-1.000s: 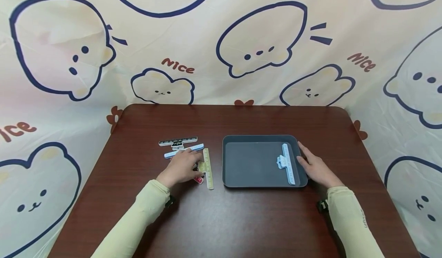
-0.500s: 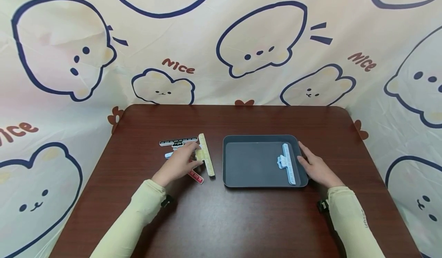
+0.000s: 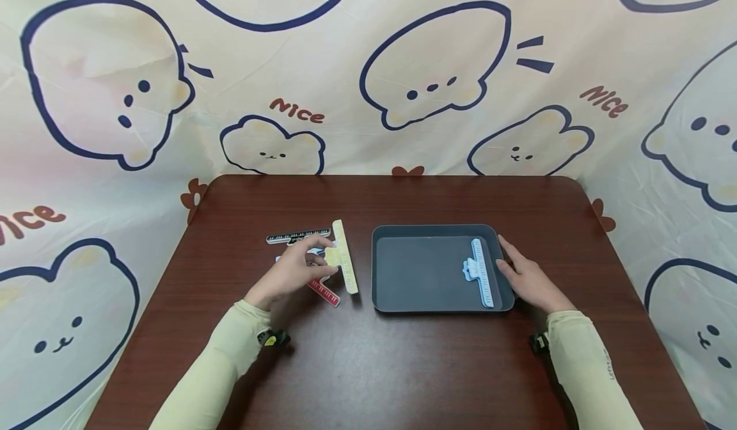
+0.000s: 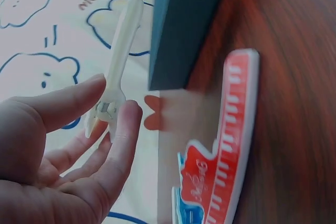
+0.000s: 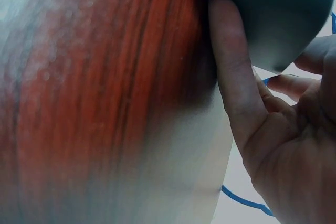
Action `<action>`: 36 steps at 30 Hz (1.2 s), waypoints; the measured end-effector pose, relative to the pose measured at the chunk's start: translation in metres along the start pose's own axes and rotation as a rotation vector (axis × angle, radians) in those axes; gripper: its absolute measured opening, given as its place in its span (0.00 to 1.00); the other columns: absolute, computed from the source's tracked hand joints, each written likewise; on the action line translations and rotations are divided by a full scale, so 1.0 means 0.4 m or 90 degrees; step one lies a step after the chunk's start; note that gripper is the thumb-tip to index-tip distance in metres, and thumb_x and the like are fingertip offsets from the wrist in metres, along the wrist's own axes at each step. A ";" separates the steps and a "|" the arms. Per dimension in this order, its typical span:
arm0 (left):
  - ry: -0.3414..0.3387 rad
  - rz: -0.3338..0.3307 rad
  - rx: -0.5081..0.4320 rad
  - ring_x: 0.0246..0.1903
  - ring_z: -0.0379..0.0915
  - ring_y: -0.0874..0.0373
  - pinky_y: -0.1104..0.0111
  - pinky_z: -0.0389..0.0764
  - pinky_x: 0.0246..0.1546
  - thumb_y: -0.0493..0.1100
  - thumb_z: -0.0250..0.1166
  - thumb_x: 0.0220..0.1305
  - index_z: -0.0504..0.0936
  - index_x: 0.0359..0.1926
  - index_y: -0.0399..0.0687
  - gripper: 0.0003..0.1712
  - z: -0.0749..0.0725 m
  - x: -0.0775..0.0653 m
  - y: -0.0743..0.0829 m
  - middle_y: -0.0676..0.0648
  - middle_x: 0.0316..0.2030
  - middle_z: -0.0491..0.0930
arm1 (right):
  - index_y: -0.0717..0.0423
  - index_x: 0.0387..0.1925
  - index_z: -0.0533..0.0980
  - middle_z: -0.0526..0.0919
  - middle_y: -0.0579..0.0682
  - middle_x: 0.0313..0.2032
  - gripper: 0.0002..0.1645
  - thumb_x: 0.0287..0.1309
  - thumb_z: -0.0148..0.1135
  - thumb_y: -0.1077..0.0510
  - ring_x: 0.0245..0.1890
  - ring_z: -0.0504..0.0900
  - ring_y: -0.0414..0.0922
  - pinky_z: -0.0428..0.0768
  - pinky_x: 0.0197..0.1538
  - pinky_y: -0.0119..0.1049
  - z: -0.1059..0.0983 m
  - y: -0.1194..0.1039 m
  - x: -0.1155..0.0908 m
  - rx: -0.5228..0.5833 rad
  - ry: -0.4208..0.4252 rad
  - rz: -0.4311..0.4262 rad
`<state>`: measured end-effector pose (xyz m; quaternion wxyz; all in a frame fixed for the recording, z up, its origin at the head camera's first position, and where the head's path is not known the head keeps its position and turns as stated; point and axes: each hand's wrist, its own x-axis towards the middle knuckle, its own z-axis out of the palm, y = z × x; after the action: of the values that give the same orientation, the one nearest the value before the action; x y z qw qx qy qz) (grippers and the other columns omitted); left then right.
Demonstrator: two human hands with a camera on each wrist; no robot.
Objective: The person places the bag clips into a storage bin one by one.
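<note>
My left hand (image 3: 290, 270) pinches the tab of a pale yellow ruler-shaped clip (image 3: 344, 257) between thumb and fingertips. In the left wrist view the clip (image 4: 123, 45) is raised, seen edge-on. Under and beside that hand lie a red ruler clip (image 3: 324, 292), a black one (image 3: 296, 235) and a blue one, mostly hidden. The red clip (image 4: 239, 103) shows its ruler marks close up. My right hand (image 3: 530, 283) touches the right side of a grey tray (image 3: 426, 230) with thumb and fingers extended. Inside the tray, toward its right end, lies a light blue ruler clip (image 3: 482, 275).
A dark brown wooden table (image 3: 380, 366) bears everything. Behind it and at both sides hangs a pale cloth (image 3: 345, 65) with cartoon outlines. The tray stands right of the loose clips.
The left hand has taken hold of the yellow clip and raised it, shifting it slightly toward the back. More of the red clip now shows. The right hand and the tray stay put.
</note>
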<state>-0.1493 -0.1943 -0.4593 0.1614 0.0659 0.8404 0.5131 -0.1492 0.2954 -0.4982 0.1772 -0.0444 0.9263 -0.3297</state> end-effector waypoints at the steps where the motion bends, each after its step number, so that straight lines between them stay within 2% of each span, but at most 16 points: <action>1: -0.004 -0.005 -0.021 0.46 0.83 0.50 0.54 0.87 0.40 0.37 0.76 0.60 0.79 0.59 0.49 0.27 -0.002 0.000 0.000 0.40 0.58 0.76 | 0.48 0.84 0.36 0.51 0.73 0.78 0.43 0.82 0.41 0.41 0.74 0.57 0.75 0.63 0.69 0.73 -0.001 -0.001 0.000 0.000 0.000 0.001; 5: -0.025 -0.030 -0.110 0.47 0.84 0.47 0.48 0.86 0.48 0.35 0.76 0.61 0.78 0.61 0.47 0.28 -0.007 -0.002 0.006 0.36 0.57 0.77 | 0.47 0.84 0.35 0.50 0.73 0.78 0.43 0.82 0.40 0.40 0.74 0.57 0.75 0.63 0.68 0.73 -0.002 -0.002 0.000 -0.004 -0.002 0.001; 9: -0.050 -0.043 -0.171 0.51 0.82 0.37 0.43 0.82 0.55 0.34 0.75 0.62 0.76 0.62 0.45 0.29 -0.007 -0.002 0.013 0.34 0.55 0.78 | 0.47 0.84 0.35 0.49 0.72 0.79 0.43 0.82 0.40 0.41 0.74 0.56 0.75 0.63 0.69 0.73 -0.003 -0.004 0.002 -0.004 -0.002 0.001; 13: -0.058 -0.039 -0.184 0.50 0.83 0.36 0.45 0.82 0.55 0.36 0.76 0.61 0.76 0.63 0.47 0.30 -0.005 0.000 0.026 0.37 0.52 0.81 | 0.46 0.84 0.35 0.48 0.71 0.79 0.43 0.82 0.41 0.42 0.75 0.54 0.74 0.61 0.70 0.73 -0.005 -0.007 0.005 -0.001 -0.002 0.002; 18: -0.083 -0.012 -0.215 0.38 0.86 0.52 0.57 0.84 0.45 0.35 0.74 0.62 0.74 0.62 0.41 0.28 -0.001 0.001 0.042 0.39 0.42 0.85 | 0.48 0.84 0.36 0.49 0.70 0.79 0.43 0.82 0.43 0.43 0.75 0.55 0.74 0.61 0.70 0.73 -0.007 -0.007 0.005 -0.009 0.006 -0.012; 21: -0.103 -0.001 -0.237 0.35 0.86 0.58 0.63 0.84 0.41 0.32 0.73 0.63 0.73 0.62 0.36 0.28 0.001 0.003 0.045 0.38 0.40 0.86 | 0.49 0.84 0.36 0.50 0.71 0.79 0.43 0.82 0.43 0.43 0.74 0.57 0.75 0.62 0.70 0.73 -0.005 -0.004 0.005 -0.015 0.007 -0.016; 27: -0.113 0.002 -0.259 0.37 0.87 0.58 0.64 0.86 0.44 0.30 0.72 0.63 0.73 0.63 0.34 0.29 0.004 0.005 0.052 0.30 0.44 0.85 | 0.49 0.84 0.37 0.50 0.71 0.79 0.43 0.82 0.43 0.44 0.74 0.57 0.75 0.62 0.70 0.73 -0.002 -0.003 0.007 -0.017 0.011 -0.015; 30: -0.115 0.004 -0.263 0.39 0.87 0.57 0.64 0.86 0.44 0.30 0.72 0.63 0.73 0.64 0.33 0.29 0.005 0.006 0.055 0.33 0.44 0.85 | 0.48 0.84 0.36 0.50 0.71 0.79 0.43 0.82 0.43 0.44 0.75 0.56 0.75 0.62 0.70 0.73 -0.002 -0.003 0.007 -0.015 0.009 -0.009; 32: -0.115 0.002 -0.258 0.40 0.87 0.56 0.65 0.86 0.43 0.31 0.72 0.63 0.74 0.64 0.34 0.29 0.007 0.006 0.056 0.39 0.44 0.86 | 0.47 0.84 0.36 0.50 0.71 0.79 0.43 0.82 0.43 0.43 0.75 0.56 0.75 0.62 0.70 0.73 -0.001 -0.001 0.005 -0.014 0.006 -0.003; 36: -0.119 0.007 -0.256 0.44 0.87 0.51 0.65 0.86 0.45 0.33 0.73 0.63 0.75 0.64 0.36 0.29 0.012 0.009 0.053 0.41 0.46 0.85 | 0.47 0.84 0.36 0.49 0.72 0.79 0.43 0.82 0.42 0.42 0.74 0.56 0.75 0.62 0.70 0.74 0.001 0.007 0.003 -0.011 0.002 -0.001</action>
<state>-0.1523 -0.1795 -0.4431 0.2453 0.0842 0.7022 0.6630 -0.1499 0.2972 -0.5007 0.1752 -0.0462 0.9293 -0.3219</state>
